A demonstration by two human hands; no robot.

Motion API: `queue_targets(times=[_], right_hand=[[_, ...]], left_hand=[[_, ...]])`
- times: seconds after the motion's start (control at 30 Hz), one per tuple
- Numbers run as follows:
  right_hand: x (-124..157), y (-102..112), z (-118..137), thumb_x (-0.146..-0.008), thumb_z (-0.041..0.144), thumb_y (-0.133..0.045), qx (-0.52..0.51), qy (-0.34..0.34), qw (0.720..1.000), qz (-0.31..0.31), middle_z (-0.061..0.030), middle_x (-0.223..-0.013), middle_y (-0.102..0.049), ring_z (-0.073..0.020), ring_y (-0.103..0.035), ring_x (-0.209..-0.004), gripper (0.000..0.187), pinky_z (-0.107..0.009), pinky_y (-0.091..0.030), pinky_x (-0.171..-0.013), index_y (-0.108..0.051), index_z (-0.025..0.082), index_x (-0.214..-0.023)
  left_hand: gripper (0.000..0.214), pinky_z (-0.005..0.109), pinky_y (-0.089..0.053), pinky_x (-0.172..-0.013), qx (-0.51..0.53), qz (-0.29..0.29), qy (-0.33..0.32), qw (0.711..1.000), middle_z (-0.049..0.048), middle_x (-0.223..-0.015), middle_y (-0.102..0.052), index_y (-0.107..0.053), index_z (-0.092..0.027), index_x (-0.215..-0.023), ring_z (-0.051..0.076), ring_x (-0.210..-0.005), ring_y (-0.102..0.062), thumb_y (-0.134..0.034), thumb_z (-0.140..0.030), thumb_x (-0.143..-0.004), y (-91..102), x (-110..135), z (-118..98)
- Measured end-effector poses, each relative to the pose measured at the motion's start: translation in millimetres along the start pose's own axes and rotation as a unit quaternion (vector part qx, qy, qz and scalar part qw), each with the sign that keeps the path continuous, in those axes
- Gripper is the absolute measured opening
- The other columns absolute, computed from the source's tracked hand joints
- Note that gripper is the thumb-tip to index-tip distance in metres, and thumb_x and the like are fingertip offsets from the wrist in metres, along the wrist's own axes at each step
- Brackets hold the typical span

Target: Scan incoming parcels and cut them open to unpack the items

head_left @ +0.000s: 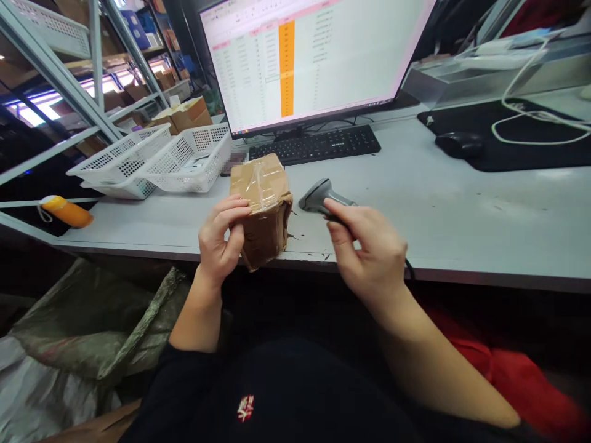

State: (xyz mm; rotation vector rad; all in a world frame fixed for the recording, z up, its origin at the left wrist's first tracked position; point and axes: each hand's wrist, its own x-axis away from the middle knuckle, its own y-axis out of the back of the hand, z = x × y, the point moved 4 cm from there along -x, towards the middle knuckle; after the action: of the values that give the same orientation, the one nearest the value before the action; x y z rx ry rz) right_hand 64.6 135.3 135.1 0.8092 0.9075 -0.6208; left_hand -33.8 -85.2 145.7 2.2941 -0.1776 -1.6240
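Note:
A brown cardboard box (265, 212), taped with clear tape and crumpled along its right side, is tilted at the front edge of the white desk. My left hand (221, 237) grips its left side, with fingers on the upper face and thumb lower down. Just right of the box is a grey barcode scanner (318, 195), its head pointing left towards the box. My right hand (369, 246) is closed round the scanner's handle, which is mostly hidden by the fingers. A black cable shows below that hand at the desk edge.
Behind the box stand a black keyboard (318, 146) and a monitor (305, 67) showing a spreadsheet. White plastic baskets (189, 163) and an orange bottle (69, 211) are at the left. To the right, a black mouse (459, 145) rests on a mouse pad (508, 154). A green sack (92, 320) lies below the desk.

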Motion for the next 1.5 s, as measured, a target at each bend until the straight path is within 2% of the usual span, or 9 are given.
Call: queue_targets(times=[0.13,0.23,0.47,0.53,0.63,0.77,0.93,1.13,1.5], right_hand=[[-24,-24,-32,-0.106,0.042,-0.048,-0.17,-0.145,0.974,0.033,-0.0069,-0.116,-0.075,-0.0188,-0.073,-0.087,0.032,-0.03,-0.057,-0.066,-0.068,0.025,-0.124],[-44,-52,-48,-0.106,0.052,-0.046,-0.254,-0.18,0.949,0.054,-0.0074,-0.124,-0.072,-0.0183,-0.072,-0.091,0.038,-0.024,-0.05,-0.054,-0.066,0.024,-0.121],[-67,-69,-29,-0.104,0.031,-0.043,-0.039,-0.008,0.996,0.075,-0.0102,-0.113,-0.075,-0.0264,-0.067,-0.105,0.03,-0.042,-0.053,-0.093,-0.069,0.021,-0.115],[-62,-65,-15,-0.104,0.027,-0.043,0.012,0.04,0.997,0.066,-0.0114,-0.115,-0.075,-0.0266,-0.067,-0.105,0.03,-0.041,-0.052,-0.093,-0.069,0.019,-0.116],[-48,-59,1,-0.105,0.023,-0.043,0.064,0.09,0.992,0.056,-0.0098,-0.113,-0.076,-0.0248,-0.067,-0.103,0.029,-0.037,-0.052,-0.091,-0.067,0.018,-0.121],[-36,-49,5,-0.104,0.02,-0.049,0.109,0.12,0.985,0.052,-0.0078,-0.11,-0.077,-0.0235,-0.067,-0.098,0.025,-0.034,-0.052,-0.086,-0.068,0.018,-0.121],[-40,-32,18,-0.1,0.013,-0.055,0.119,0.196,0.97,0.078,-0.0054,-0.109,-0.078,-0.0203,-0.068,-0.091,0.027,-0.032,-0.051,-0.082,-0.069,0.018,-0.124],[-48,-25,52,-0.1,0.012,-0.057,0.115,0.317,0.932,0.132,-0.0041,-0.105,-0.078,-0.0187,-0.066,-0.09,0.022,-0.033,-0.047,-0.079,-0.073,0.019,-0.112],[-47,-39,68,-0.102,0.019,-0.056,0.153,0.361,0.91,0.133,-0.0012,-0.094,-0.076,-0.0171,-0.061,-0.084,0.018,-0.033,-0.042,-0.075,-0.073,0.022,-0.101]], left_hand=[[0.023,0.048,-0.053,-0.111,0.02,0.013,-0.018,1.0,0.0046,-0.12,-0.073,-0.068,-0.025,-0.114,0.023,-0.122,-0.066,-0.055,-0.017,-0.097,2.7,-1,-3],[0.021,0.049,-0.052,-0.111,0.031,0.019,0.002,0.999,0.0048,-0.12,-0.073,-0.069,-0.025,-0.112,0.024,-0.123,-0.066,-0.056,-0.018,-0.096,5.4,0,2],[0.017,0.047,-0.05,-0.111,0.05,-0.06,0.134,0.988,0.0072,-0.122,-0.071,-0.071,-0.023,-0.097,0.026,-0.125,-0.065,-0.059,-0.035,-0.098,29.0,-10,65],[0.036,0.051,-0.045,-0.116,0.025,-0.062,0.123,0.99,0.011,-0.142,-0.061,-0.07,-0.024,-0.113,0.03,-0.137,-0.055,-0.055,-0.053,-0.099,27.5,-8,62],[0.069,0.06,-0.03,-0.124,-0.044,-0.008,0.036,0.998,0.0136,-0.161,-0.036,-0.061,-0.027,-0.132,0.039,-0.155,-0.029,-0.058,-0.078,-0.086,11.6,2,37],[0.059,0.062,-0.024,-0.126,-0.155,-0.038,-0.04,0.986,0.0114,-0.156,-0.031,-0.058,-0.028,-0.124,0.039,-0.155,-0.022,-0.082,-0.055,-0.078,-6.0,21,13],[0.038,0.059,-0.034,-0.122,-0.147,-0.085,-0.078,0.982,0.0069,-0.139,-0.039,-0.058,-0.029,-0.106,0.033,-0.147,-0.034,-0.082,-0.029,-0.077,-7.9,30,9],[0.039,0.057,-0.041,-0.116,-0.152,-0.095,-0.103,0.978,0.0064,-0.132,-0.045,-0.059,-0.03,-0.101,0.033,-0.142,-0.038,-0.086,-0.028,-0.073,-8.5,35,4],[0.031,0.055,-0.041,-0.116,-0.164,-0.112,-0.109,0.974,0.0061,-0.127,-0.047,-0.061,-0.032,-0.101,0.03,-0.134,-0.042,-0.08,-0.045,-0.08,-11.6,41,1]])
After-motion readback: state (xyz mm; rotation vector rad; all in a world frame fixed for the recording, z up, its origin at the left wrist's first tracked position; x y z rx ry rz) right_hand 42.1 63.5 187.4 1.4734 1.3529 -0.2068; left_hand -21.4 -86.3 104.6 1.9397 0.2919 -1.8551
